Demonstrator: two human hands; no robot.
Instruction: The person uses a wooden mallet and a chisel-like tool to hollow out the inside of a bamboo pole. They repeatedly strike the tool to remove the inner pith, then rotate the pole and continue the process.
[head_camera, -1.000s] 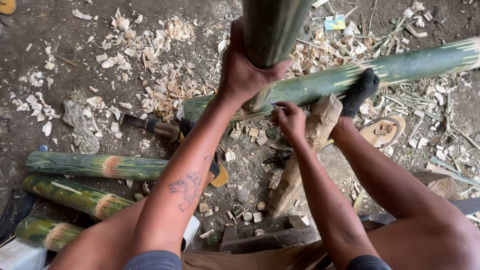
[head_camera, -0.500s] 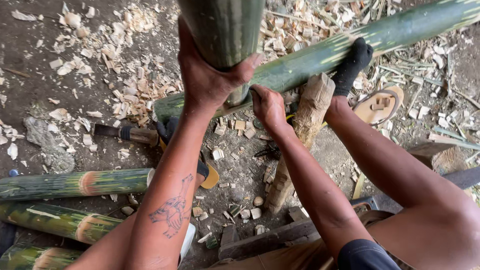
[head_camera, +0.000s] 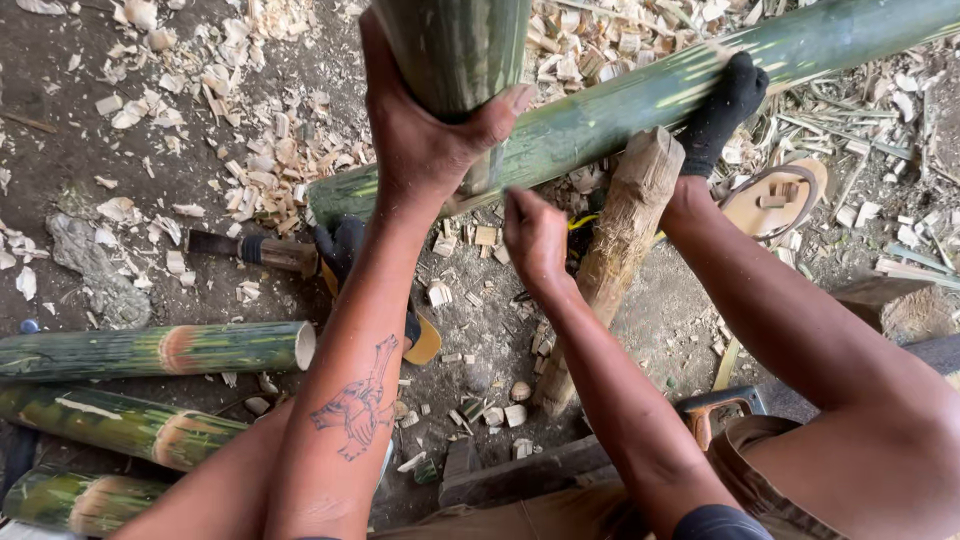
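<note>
Overhead, left hand (head_camera: 425, 150) grips the cut-off bamboo pole (head_camera: 455, 50); right hand (head_camera: 535, 235) blurred, fingers' state unclear.

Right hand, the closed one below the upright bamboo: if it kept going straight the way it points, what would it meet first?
Probably the long green bamboo pole lying across the wooden stake; the right hand points up at it. Depth is unclear, so it may pass just beneath.

Upright bamboo culm (head_camera: 455, 50) stands at top centre, left hand (head_camera: 425, 140) wrapped around it from the left. Right hand (head_camera: 535, 235) sits just below and right of it. Behind both, a long bamboo pole (head_camera: 640, 100) lies slantwise, resting on a wooden block (head_camera: 610, 260). A socked foot (head_camera: 725, 105) presses on the pole. Three cut bamboo sections (head_camera: 160, 350) lie at lower left, chips (head_camera: 260, 150) above them.
</note>
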